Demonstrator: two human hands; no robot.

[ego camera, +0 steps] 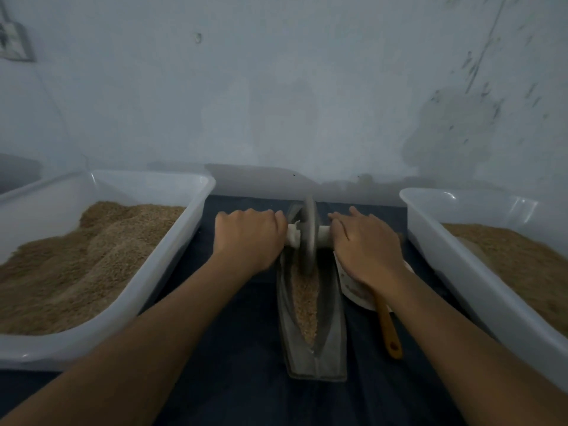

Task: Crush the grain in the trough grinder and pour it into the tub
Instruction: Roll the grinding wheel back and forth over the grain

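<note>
On a dark tabletop (233, 348) a grey trough (329, 342) runs from near to far, with grain (304, 302) along its channel and a grey wheel (307, 235) standing upright in its far half. The left hand (249, 238) has a curled grip on the pale axle (293, 236) left of the wheel, and the right hand (362, 247) lies over the axle on the right, fingers pointing far. A white tub (172, 256) heaped with brown grain sits at left, another tub (455, 250) with grain at right, and a white plate (353, 293) and yellow handle (388, 330) lie just right of the trough, partly under the right forearm.
</note>
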